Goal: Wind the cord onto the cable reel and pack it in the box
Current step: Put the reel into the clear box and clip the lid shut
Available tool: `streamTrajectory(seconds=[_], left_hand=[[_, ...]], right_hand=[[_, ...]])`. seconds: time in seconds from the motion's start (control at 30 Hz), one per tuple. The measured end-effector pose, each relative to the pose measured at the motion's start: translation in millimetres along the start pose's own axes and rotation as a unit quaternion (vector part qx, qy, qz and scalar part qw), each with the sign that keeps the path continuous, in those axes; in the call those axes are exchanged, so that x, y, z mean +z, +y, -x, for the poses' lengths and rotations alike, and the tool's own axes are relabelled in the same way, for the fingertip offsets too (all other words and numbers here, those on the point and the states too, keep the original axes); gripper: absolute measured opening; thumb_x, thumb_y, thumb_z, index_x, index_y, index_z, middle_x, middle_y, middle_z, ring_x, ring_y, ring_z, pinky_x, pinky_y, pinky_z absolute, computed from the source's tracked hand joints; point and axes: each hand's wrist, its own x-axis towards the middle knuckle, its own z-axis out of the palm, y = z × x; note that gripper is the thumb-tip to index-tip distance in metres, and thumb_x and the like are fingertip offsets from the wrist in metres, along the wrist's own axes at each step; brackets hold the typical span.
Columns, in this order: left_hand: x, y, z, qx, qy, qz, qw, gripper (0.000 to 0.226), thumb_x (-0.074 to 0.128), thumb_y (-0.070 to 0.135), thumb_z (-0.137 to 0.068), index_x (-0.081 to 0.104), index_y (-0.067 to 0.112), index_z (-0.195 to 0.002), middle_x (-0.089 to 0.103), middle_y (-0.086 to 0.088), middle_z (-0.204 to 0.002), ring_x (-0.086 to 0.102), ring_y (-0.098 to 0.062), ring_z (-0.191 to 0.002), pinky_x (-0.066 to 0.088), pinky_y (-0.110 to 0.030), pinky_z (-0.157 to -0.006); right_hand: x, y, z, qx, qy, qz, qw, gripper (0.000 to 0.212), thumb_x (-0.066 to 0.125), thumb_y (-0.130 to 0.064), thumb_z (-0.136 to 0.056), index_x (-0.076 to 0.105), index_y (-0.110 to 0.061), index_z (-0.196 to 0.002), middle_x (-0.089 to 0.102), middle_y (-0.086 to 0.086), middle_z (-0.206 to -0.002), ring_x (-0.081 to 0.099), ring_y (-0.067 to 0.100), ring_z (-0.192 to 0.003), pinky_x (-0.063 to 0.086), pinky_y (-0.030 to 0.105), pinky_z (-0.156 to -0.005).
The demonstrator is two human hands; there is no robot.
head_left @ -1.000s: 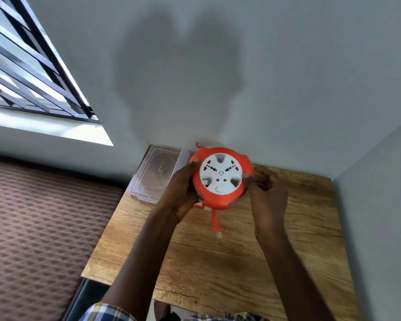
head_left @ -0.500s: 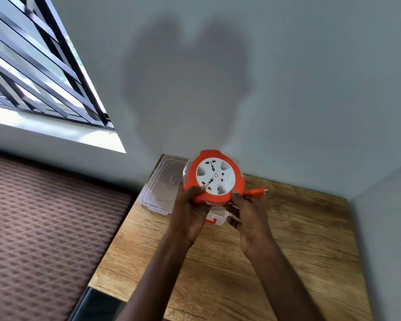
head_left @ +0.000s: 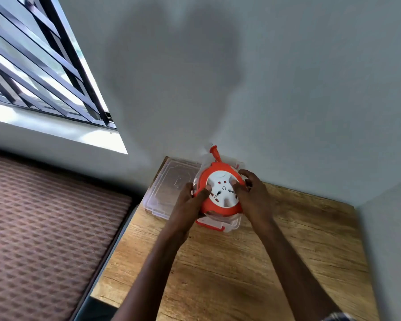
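Observation:
The orange cable reel (head_left: 220, 206) with its white socket face sits tilted in the mouth of a clear plastic box (head_left: 227, 224) with orange latches, at the back of the wooden table (head_left: 241, 269). My left hand (head_left: 190, 205) grips the reel's left rim, thumb on the socket face. My right hand (head_left: 252, 195) holds its right side, fingers on the white face. The orange plug (head_left: 214, 154) sticks up behind the reel against the wall. The box's far side is hidden by the reel.
The clear box lid (head_left: 171, 188) lies flat at the table's back left corner, beside the box. Grey walls close in behind and to the right. Left of the table lie a patterned mattress (head_left: 44, 223) and a barred window (head_left: 39, 72).
Both hands have carried the reel back and down from mid-air into the clear box. The reel turned, so the plug went from hanging down, to pointing right, to pointing up at the wall.

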Motion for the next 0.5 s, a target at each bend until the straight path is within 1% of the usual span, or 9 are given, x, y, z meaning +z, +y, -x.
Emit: streamTrajectory(seconds=[0.03,0.07,0.1,0.17,0.2,0.27,0.33,0.4,0.5], left_hand=[[1,1,-6,0.0,0.006,-0.001,1.0,0.045,0.071,0.039,-0.1,0.052,0.021,-0.137,0.075,-0.008,-0.123,0.08,-0.02,-0.101,0.067,-0.038,-0.076],[1,2,-12,-0.001,0.009,-0.006,1.0,0.042,0.07,0.036,-0.102,0.05,0.02,-0.136,0.073,-0.009,-0.124,0.08,-0.018,-0.099,0.067,-0.036,-0.075],[1,3,-17,-0.003,0.01,-0.015,1.0,0.04,0.068,0.034,-0.104,0.048,0.02,-0.135,0.07,-0.009,-0.125,0.08,-0.018,-0.097,0.066,-0.033,-0.073],[0,1,-25,-0.016,0.011,-0.024,1.0,0.041,0.066,0.031,-0.105,0.044,0.016,-0.137,0.066,-0.012,-0.13,0.078,-0.022,-0.101,0.066,-0.033,-0.073],[0,-1,-29,-0.027,0.012,-0.024,0.999,0.044,0.065,0.03,-0.106,0.042,0.014,-0.14,0.064,-0.013,-0.132,0.076,-0.024,-0.106,0.066,-0.034,-0.074],[-1,-5,-36,-0.045,0.017,-0.029,0.998,0.045,0.063,0.031,-0.107,0.04,0.012,-0.141,0.063,-0.013,-0.132,0.073,-0.024,-0.108,0.066,-0.034,-0.073],[-2,-9,-44,-0.051,0.022,-0.047,0.997,0.039,0.062,0.032,-0.108,0.04,0.015,-0.135,0.063,-0.011,-0.129,0.073,-0.023,-0.107,0.067,-0.036,-0.074],[0,-13,-49,-0.052,0.026,-0.061,0.996,0.034,0.061,0.033,-0.108,0.039,0.02,-0.131,0.063,-0.01,-0.127,0.072,-0.024,-0.109,0.067,-0.043,-0.082],[10,-19,-50,-0.068,0.035,-0.085,0.993,0.031,0.058,0.032,-0.11,0.038,0.019,-0.13,0.061,-0.009,-0.126,0.07,-0.026,-0.112,0.065,-0.051,-0.091]], right_hand=[[4,2,-8,-0.002,-0.017,0.028,0.999,0.046,0.064,-0.039,-0.098,0.054,-0.03,-0.142,0.064,0.001,-0.138,0.064,0.024,-0.12,0.057,0.047,-0.098],[7,6,-17,-0.003,-0.032,0.056,0.998,0.049,0.064,-0.039,-0.099,0.051,-0.031,-0.145,0.061,0.001,-0.142,0.062,0.025,-0.122,0.056,0.049,-0.099],[8,10,-27,0.0,-0.054,0.074,0.996,0.052,0.065,-0.036,-0.098,0.049,-0.032,-0.147,0.06,0.0,-0.145,0.062,0.024,-0.123,0.056,0.047,-0.099],[10,17,-44,0.016,-0.128,0.083,0.988,0.061,0.07,-0.03,-0.095,0.045,-0.032,-0.15,0.058,0.0,-0.146,0.06,0.019,-0.12,0.056,0.038,-0.094],[10,21,-52,0.017,-0.164,0.1,0.981,0.065,0.072,-0.029,-0.092,0.043,-0.032,-0.151,0.058,0.0,-0.147,0.059,0.018,-0.119,0.054,0.034,-0.091],[11,28,-64,0.008,-0.208,0.161,0.965,0.072,0.076,-0.033,-0.088,0.04,-0.031,-0.151,0.057,0.0,-0.147,0.059,0.018,-0.12,0.052,0.032,-0.091],[14,30,-75,0.011,-0.228,0.197,0.953,0.076,0.079,-0.039,-0.084,0.041,-0.031,-0.15,0.058,0.0,-0.145,0.06,0.018,-0.117,0.054,0.033,-0.091],[16,32,-82,0.016,-0.229,0.224,0.947,0.077,0.078,-0.045,-0.081,0.044,-0.03,-0.148,0.06,-0.001,-0.143,0.062,0.02,-0.118,0.055,0.034,-0.09],[22,35,-91,0.03,-0.252,0.257,0.932,0.072,0.074,-0.042,-0.084,0.044,-0.025,-0.147,0.059,0.003,-0.144,0.062,0.025,-0.121,0.054,0.035,-0.089]])
